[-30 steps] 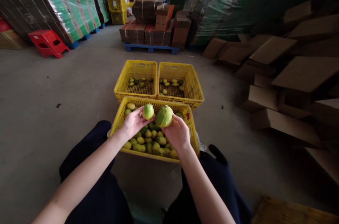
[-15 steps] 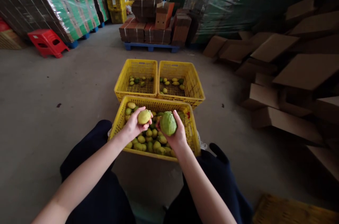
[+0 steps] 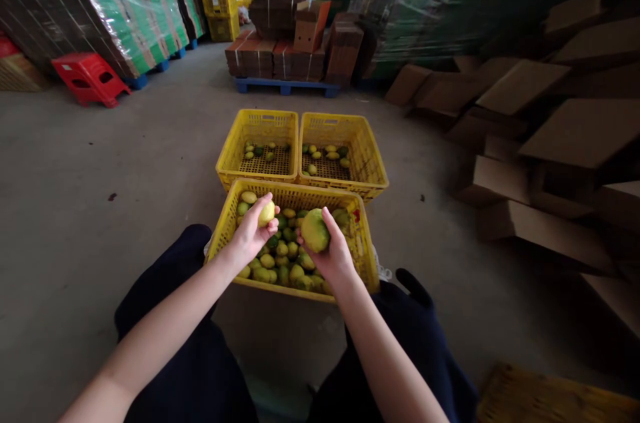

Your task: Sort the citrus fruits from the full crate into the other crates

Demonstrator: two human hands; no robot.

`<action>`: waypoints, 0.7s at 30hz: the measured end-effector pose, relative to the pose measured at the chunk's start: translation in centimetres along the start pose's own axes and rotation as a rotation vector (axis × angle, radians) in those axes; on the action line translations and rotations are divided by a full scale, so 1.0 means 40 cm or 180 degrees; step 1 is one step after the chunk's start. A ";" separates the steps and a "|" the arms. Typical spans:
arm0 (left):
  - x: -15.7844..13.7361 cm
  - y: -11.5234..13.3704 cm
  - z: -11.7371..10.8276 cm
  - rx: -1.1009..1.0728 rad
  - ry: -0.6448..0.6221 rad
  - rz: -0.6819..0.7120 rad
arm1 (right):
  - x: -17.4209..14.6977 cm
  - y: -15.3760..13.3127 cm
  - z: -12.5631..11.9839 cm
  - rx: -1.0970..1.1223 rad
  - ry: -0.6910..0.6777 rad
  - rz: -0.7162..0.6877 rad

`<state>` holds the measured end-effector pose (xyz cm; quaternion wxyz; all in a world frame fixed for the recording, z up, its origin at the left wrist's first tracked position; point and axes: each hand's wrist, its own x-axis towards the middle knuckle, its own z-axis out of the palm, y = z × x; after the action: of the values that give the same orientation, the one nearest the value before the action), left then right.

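My left hand (image 3: 253, 230) is closed around a small yellow lemon (image 3: 267, 213), partly covered by the fingers. In my right hand (image 3: 334, 250) is a larger yellow-green citrus fruit (image 3: 315, 231), held between thumb and fingers. Both hands are above the near yellow crate (image 3: 300, 291), a little apart from each other. Many yellow and green lemons (image 3: 281, 249) lie in that crate. Behind it stand a left yellow crate (image 3: 231, 143) and a right yellow crate (image 3: 371, 150), each with several fruits on its slatted bottom.
A red stool (image 3: 91, 78) stands at the left. Flattened cardboard stacks (image 3: 273, 60) rest on a blue pallet (image 3: 285, 86) beyond the crates. Open cardboard boxes (image 3: 525, 96) are heaped at the right. Wrapped green stacks (image 3: 145, 3) rise at the back left.
The fruit in my right hand has turned, showing a yellower, smoother side instead of a green bumpy one. My left hand has moved slightly left and up, turning the lemon.
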<state>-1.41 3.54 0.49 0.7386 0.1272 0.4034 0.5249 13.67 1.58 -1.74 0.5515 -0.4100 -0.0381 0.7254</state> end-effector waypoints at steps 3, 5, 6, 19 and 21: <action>-0.003 0.005 -0.002 -0.0136 0.0116 -0.0369 | 0.004 0.001 -0.004 0.0070 -0.0043 0.0114; -0.001 0.005 -0.003 -0.0201 0.0195 -0.0425 | 0.009 0.005 -0.005 0.0154 0.0060 0.0092; 0.001 0.003 -0.004 -0.0235 0.0201 -0.0409 | 0.012 0.007 -0.005 0.0191 0.0136 0.0071; 0.013 -0.002 -0.006 -0.0347 0.0451 -0.0406 | 0.021 0.008 -0.020 0.0117 -0.0142 0.0365; 0.008 0.007 0.001 -0.0330 0.0500 -0.0391 | 0.013 0.007 -0.013 0.0005 -0.0224 0.0325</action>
<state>-1.52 3.95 0.52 0.7411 0.0223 0.4394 0.5071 13.76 1.72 -2.53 0.5124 -0.3853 -0.0360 0.7666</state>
